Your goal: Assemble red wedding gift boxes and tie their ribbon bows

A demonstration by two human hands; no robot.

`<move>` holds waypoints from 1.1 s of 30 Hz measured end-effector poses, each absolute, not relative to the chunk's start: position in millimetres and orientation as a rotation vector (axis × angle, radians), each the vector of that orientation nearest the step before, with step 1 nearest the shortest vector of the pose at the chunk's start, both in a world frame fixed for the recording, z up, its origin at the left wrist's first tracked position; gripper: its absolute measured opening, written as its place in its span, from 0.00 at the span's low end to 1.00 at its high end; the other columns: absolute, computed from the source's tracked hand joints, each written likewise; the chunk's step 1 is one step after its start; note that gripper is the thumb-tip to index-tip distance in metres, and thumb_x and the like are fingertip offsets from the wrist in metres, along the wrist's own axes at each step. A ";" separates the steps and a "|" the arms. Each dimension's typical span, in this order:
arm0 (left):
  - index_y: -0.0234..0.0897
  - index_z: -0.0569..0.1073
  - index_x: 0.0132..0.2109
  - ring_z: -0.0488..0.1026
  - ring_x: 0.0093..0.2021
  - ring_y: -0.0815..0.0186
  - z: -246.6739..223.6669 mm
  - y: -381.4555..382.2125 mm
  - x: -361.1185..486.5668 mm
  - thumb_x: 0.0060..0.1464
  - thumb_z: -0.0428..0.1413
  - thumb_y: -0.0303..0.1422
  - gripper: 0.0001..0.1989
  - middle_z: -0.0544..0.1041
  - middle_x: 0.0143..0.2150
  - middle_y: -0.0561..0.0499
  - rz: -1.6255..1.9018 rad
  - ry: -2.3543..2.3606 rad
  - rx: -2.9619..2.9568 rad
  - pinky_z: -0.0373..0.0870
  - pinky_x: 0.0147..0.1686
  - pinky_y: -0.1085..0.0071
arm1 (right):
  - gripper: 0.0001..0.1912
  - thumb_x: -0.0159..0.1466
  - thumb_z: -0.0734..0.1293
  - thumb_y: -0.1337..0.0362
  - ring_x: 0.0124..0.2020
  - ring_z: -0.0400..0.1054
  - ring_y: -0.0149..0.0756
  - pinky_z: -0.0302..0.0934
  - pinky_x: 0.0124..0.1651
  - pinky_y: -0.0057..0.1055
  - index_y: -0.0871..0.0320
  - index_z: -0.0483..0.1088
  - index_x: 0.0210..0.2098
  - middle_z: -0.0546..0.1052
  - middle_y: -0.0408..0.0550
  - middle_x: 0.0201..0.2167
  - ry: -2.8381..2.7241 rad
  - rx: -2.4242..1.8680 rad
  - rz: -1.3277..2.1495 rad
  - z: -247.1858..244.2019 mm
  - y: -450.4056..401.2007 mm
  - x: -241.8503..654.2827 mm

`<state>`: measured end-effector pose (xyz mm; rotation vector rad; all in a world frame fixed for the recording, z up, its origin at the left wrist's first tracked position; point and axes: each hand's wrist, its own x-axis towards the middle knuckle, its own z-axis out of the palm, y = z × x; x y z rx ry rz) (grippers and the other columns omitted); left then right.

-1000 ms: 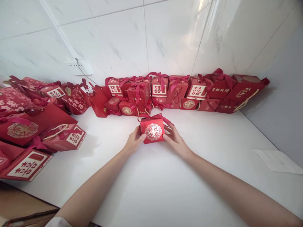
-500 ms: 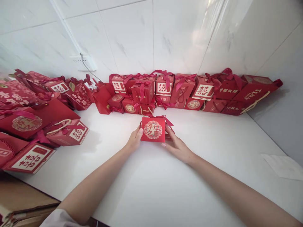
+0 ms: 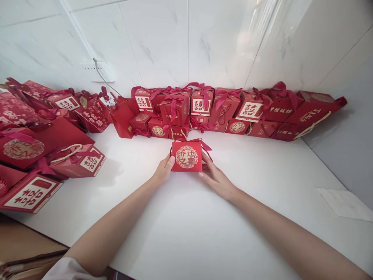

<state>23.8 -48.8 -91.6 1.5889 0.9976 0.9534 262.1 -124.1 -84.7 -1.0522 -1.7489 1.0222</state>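
A red gift box [image 3: 187, 156] with a round gold pattern and Chinese characters faces me in the middle of the white table. A dark pink ribbon and dark red cords show at its top and sides. My left hand [image 3: 164, 169] grips its left side, thumb near the front edge. On the right side my right hand [image 3: 218, 179] holds it, the fingers reaching behind and the thumb by the lower front corner. Just behind it stand two stacked red boxes [image 3: 175, 112], the upper one tied with a ribbon.
Red gift boxes [image 3: 249, 111] stand stacked in a row along the tiled wall [image 3: 163, 42]. More red boxes [image 3: 29, 194] crowd the left side. A white sheet [image 3: 345, 203] lies at the right of the table [image 3: 186, 233]. Cardboard [image 3: 26, 241] sits at the lower left.
The view has shifted slightly. Both hands still hold the red gift box, which appears a little higher and further left in the picture; otherwise the arrangement looks the same.
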 end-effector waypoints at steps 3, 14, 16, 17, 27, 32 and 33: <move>0.32 0.66 0.64 0.70 0.59 0.50 -91.8 -48.3 23.5 0.58 0.44 0.60 0.41 0.76 0.56 0.40 0.973 0.989 1.602 0.63 0.60 0.57 | 0.38 0.70 0.61 0.53 0.61 0.62 0.45 0.58 0.63 0.48 0.48 0.38 0.72 0.59 0.51 0.67 -1.740 -1.042 1.023 -83.4 -124.4 262.1; 0.38 0.67 0.62 0.73 0.52 0.57 -71.3 -55.3 35.2 0.59 0.53 0.48 0.28 0.74 0.56 0.43 1.259 1.178 1.579 0.70 0.51 0.62 | 0.40 0.66 0.66 0.54 0.63 0.59 0.49 0.65 0.58 0.48 0.49 0.43 0.71 0.57 0.55 0.67 -1.609 -1.047 0.856 -88.7 -123.1 259.1; 0.40 0.65 0.64 0.72 0.53 0.58 -71.9 -55.3 35.4 0.60 0.52 0.46 0.28 0.71 0.58 0.43 1.275 1.198 1.602 0.70 0.51 0.62 | 0.40 0.67 0.65 0.55 0.64 0.57 0.48 0.62 0.61 0.49 0.48 0.41 0.71 0.56 0.53 0.68 -1.636 -1.013 0.815 -86.6 -125.1 258.0; 0.40 0.65 0.64 0.71 0.55 0.57 -71.9 -55.4 34.7 0.62 0.51 0.46 0.27 0.69 0.60 0.42 1.244 1.170 1.654 0.69 0.53 0.62 | 0.40 0.67 0.65 0.55 0.64 0.58 0.48 0.60 0.62 0.50 0.48 0.40 0.72 0.56 0.53 0.68 -1.667 -0.998 0.810 -84.9 -126.3 257.6; 0.39 0.51 0.71 0.57 0.67 0.46 -65.5 -56.9 30.4 0.49 0.64 0.40 0.47 0.57 0.69 0.37 0.899 0.838 2.020 0.53 0.66 0.51 | 0.40 0.69 0.63 0.54 0.69 0.49 0.49 0.51 0.68 0.51 0.47 0.36 0.72 0.50 0.47 0.71 -1.681 -0.994 0.893 -79.3 -126.8 263.5; 0.31 0.63 0.63 0.67 0.60 0.50 -70.4 -52.6 34.5 0.60 0.51 0.49 0.32 0.69 0.61 0.37 1.083 0.892 1.542 0.62 0.60 0.54 | 0.37 0.68 0.64 0.57 0.69 0.49 0.47 0.50 0.68 0.50 0.45 0.42 0.71 0.50 0.45 0.71 -1.793 -0.964 0.860 -79.8 -127.2 263.4; 0.31 0.65 0.62 0.67 0.60 0.51 -70.0 -52.5 34.9 0.62 0.48 0.49 0.30 0.71 0.60 0.38 1.097 0.899 1.493 0.62 0.61 0.55 | 0.38 0.67 0.65 0.58 0.69 0.49 0.47 0.50 0.68 0.50 0.44 0.42 0.71 0.49 0.44 0.72 -1.823 -0.968 0.861 -79.6 -127.5 263.0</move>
